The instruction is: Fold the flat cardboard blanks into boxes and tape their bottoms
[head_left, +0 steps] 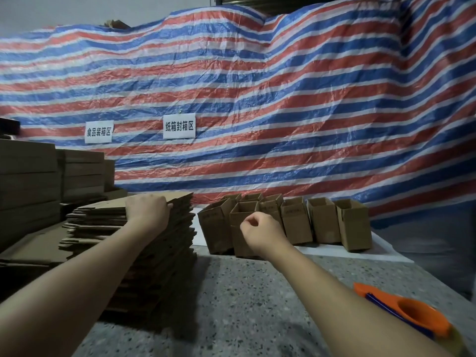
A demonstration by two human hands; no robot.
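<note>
A tall stack of flat cardboard blanks (159, 243) stands left of centre on the speckled table (244, 292). My left hand (148, 211) lies on top of the stack, its fingers curled over the far edge of the top blank. Held in the air in front of the folded boxes (293, 222), my right hand (262, 231) is loosely curled and holds nothing. Several upright open boxes stand in a row on a white sheet (360, 251) at the back of the table. An orange tape dispenser (412, 315) lies at the lower right, partly behind my right forearm.
Further stacks of flat cardboard (33, 181) rise at the far left. A red, white and blue striped tarp (257, 99) with two paper signs (179, 126) hangs behind the table. The table's right edge runs diagonally past the white sheet.
</note>
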